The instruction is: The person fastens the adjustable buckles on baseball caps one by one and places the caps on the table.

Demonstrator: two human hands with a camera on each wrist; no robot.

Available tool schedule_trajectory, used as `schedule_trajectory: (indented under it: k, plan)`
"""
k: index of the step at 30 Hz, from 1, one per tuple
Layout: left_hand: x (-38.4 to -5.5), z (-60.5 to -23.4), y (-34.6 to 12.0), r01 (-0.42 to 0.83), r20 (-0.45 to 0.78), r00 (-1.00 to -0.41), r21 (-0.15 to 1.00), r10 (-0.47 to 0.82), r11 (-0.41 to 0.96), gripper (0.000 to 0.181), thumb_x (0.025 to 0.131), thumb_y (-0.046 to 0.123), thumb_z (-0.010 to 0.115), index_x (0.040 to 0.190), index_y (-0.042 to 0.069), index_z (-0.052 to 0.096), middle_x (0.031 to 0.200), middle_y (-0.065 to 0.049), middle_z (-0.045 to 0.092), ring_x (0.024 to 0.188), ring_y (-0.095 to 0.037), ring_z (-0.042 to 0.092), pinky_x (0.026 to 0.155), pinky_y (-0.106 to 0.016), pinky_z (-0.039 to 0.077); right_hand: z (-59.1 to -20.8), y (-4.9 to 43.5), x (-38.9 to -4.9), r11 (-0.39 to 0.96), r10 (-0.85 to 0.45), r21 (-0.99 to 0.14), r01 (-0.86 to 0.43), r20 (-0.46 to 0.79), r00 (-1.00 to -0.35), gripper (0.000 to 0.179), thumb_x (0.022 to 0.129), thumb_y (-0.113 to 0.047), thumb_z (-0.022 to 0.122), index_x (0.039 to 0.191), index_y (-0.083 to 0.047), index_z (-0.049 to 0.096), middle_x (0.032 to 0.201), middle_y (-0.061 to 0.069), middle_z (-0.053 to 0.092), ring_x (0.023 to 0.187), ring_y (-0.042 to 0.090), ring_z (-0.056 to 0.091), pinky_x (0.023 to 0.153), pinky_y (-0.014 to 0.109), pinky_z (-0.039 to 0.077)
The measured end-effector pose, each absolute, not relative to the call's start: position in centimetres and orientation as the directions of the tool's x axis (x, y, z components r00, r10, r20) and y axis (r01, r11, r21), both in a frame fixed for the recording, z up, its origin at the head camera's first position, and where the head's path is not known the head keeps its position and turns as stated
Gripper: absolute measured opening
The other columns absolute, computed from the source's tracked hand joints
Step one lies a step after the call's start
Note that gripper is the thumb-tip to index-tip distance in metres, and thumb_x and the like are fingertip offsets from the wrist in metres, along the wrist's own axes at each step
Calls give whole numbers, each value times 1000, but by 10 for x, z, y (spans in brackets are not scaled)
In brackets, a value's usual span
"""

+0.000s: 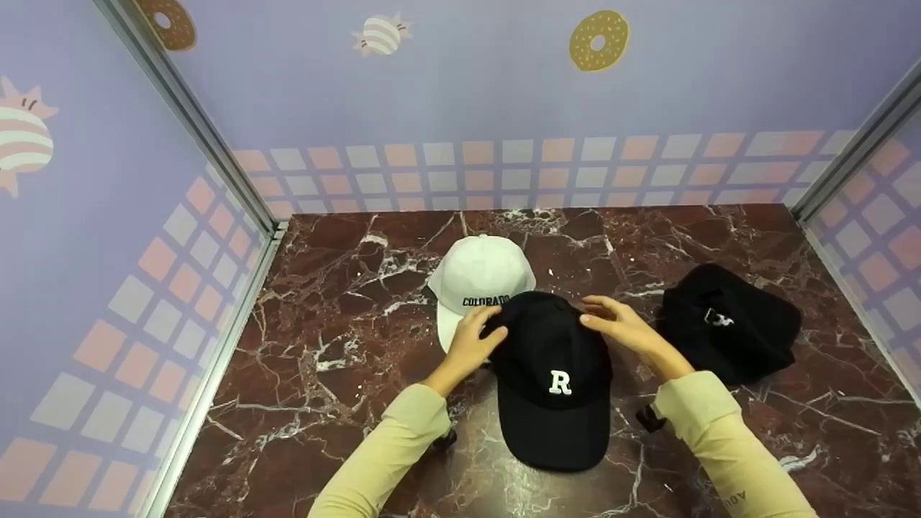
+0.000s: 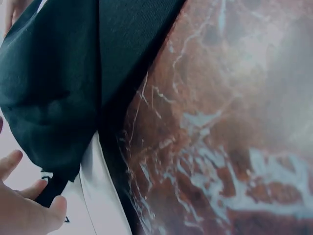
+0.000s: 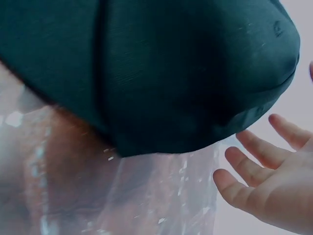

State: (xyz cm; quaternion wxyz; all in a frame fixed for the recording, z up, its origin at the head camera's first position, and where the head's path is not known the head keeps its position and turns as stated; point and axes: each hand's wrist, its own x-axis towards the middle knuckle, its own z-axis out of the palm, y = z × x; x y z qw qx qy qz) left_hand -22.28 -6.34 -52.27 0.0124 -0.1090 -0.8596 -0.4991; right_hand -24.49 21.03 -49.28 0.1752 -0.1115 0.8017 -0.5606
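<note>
A black baseball cap with a white letter R lies in the middle, its brim towards the person. It overlaps part of a white cap lettered COLORADO. My left hand is at the black cap's left rear side, thumb and fingers spread at its edge. Seen from the left wrist, the thumb and fingers of that hand lie by the cap's back strap; no firm grip shows. On the right rear side my right hand has its fingers extended beside the crown, nearly straight in the right wrist view.
Another black cap with a small white emblem lies at the right, close to the right forearm. The marbled dark red tabletop is bounded by lilac printed panels at the back and both sides.
</note>
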Motion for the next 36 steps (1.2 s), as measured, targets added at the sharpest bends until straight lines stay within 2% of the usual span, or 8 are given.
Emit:
schedule_trajectory:
  k: [3,6,10,14,20,29,32,36]
  plan:
    - [-222,-525,-59,237,159,-970,787,185,569,43,82,26,54,121,9,52,130,-21,41,121,-37,36,100,-50,28,-490,206,-247,382,-377,-924,-10,-145,-915,48,86,-18,53,125,7,40,126,26,44,115,34,43,91,34,38]
    - [-220,-526,-56,256,193,-967,729,168,634,39,81,24,55,118,12,55,130,-20,42,122,-37,35,99,-51,28,-490,202,-248,416,-361,-909,-27,-138,-922,39,85,-12,52,120,6,47,119,23,51,101,21,52,83,26,41]
    - [-219,-525,-51,263,239,-962,672,133,692,33,81,21,57,113,14,60,129,-17,44,124,-36,33,98,-53,26,-491,198,-250,429,-331,-902,-48,-108,-937,31,84,-7,50,113,5,52,112,21,55,88,9,50,78,23,40]
    - [-220,-524,-48,267,271,-956,645,112,716,26,82,19,58,107,13,63,127,-15,48,124,-35,34,100,-51,26,-494,194,-250,410,-315,-909,-67,-73,-946,28,85,-6,50,109,7,53,107,20,56,87,9,49,78,21,39]
    - [-223,-525,-43,251,271,-959,672,84,697,18,83,14,57,97,8,66,120,-15,54,115,-29,46,98,-39,34,-499,192,-252,356,-320,-932,-63,-59,-946,30,87,-9,50,111,8,52,107,20,56,85,4,51,76,18,41]
    - [-219,-525,-39,205,233,-972,766,34,609,15,87,7,48,97,2,58,111,-13,61,100,-27,58,85,-36,44,-506,190,-257,320,-318,-943,-90,-18,-948,26,86,-6,52,104,11,55,100,17,59,77,-1,51,70,16,41]
    - [-218,-524,-39,192,209,-977,804,35,563,16,88,6,45,98,0,55,108,-15,61,97,-28,58,83,-37,44,-508,190,-257,321,-313,-942,-99,-7,-950,18,85,-1,52,96,13,55,98,18,59,79,3,51,68,16,41]
    - [-218,-524,-39,164,164,-985,853,44,496,17,89,6,41,99,0,53,109,-15,60,101,-27,56,85,-37,42,-509,188,-256,356,-337,-925,-132,5,-942,11,86,1,49,85,11,52,105,25,57,93,17,52,71,16,39]
